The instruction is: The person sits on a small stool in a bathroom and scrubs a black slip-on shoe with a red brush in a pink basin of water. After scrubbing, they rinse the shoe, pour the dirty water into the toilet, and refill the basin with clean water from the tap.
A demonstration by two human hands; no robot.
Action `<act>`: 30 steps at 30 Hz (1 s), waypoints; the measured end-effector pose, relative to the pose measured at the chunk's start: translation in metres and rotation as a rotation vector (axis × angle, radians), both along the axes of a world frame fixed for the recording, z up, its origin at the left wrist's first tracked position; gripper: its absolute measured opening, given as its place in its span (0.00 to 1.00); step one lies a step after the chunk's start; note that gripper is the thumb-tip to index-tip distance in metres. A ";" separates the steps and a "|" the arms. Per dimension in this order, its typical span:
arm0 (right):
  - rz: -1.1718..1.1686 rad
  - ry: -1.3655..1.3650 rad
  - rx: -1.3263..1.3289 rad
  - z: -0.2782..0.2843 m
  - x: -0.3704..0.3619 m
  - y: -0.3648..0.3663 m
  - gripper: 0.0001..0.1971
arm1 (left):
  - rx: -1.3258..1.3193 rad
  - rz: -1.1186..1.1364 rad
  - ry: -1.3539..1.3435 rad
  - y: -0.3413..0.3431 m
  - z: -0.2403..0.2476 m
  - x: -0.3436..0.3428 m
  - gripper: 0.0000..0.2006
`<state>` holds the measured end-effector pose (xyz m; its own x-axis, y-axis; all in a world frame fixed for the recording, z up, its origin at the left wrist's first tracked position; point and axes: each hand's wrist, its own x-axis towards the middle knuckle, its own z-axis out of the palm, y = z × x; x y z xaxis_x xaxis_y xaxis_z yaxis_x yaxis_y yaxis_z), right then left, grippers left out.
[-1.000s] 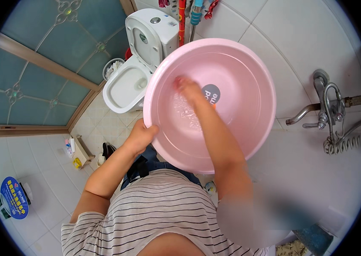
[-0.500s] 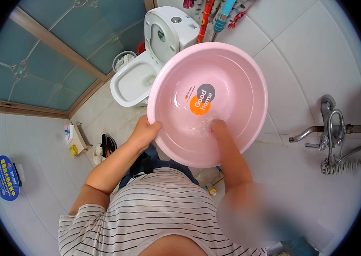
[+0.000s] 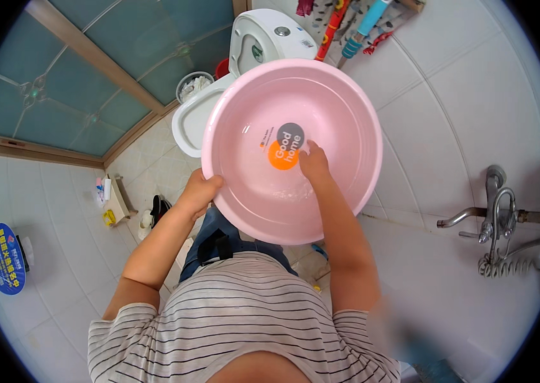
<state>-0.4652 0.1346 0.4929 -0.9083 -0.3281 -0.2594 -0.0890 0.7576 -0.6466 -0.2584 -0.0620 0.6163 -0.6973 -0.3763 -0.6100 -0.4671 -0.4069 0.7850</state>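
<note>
A large round pink basin [image 3: 353,159] tilts in front of me, with a grey and orange round sticker [image 3: 282,161] on its inside bottom. Its near-left rim is gripped by my left hand [image 3: 199,191], thumb over the edge. Inside the basin my right hand [image 3: 314,163] reaches to the right side of the sticker, fingers partly bent and apart, with nothing seen in them. A little clear water with ripples [image 3: 295,194] lies in the lower part of the basin, near my right wrist.
Behind the basin stands a white toilet [image 3: 194,121] with its lid up, beside a bin [image 3: 188,83]. A wall faucet [image 3: 493,210] with a coiled hose is on the right. Mop handles [image 3: 367,25] lean at the back; a small shelf [image 3: 116,203] and shoes [image 3: 159,209] are at left.
My right hand has moved up and left from the splashing water to beside the sticker, its fingers now spreading. The basin has shifted slightly left in view, still held by my left hand.
</note>
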 end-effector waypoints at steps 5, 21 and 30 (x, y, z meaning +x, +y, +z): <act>0.191 0.181 0.213 0.072 0.024 -0.017 0.22 | 0.166 0.132 -0.096 -0.053 -0.026 0.029 0.25; 0.154 0.715 -0.016 0.162 0.056 -0.094 0.17 | 0.505 0.228 0.037 -0.157 -0.100 0.056 0.28; 0.099 0.661 -0.048 0.159 0.070 -0.130 0.17 | 0.059 0.364 -0.047 -0.249 -0.101 0.043 0.23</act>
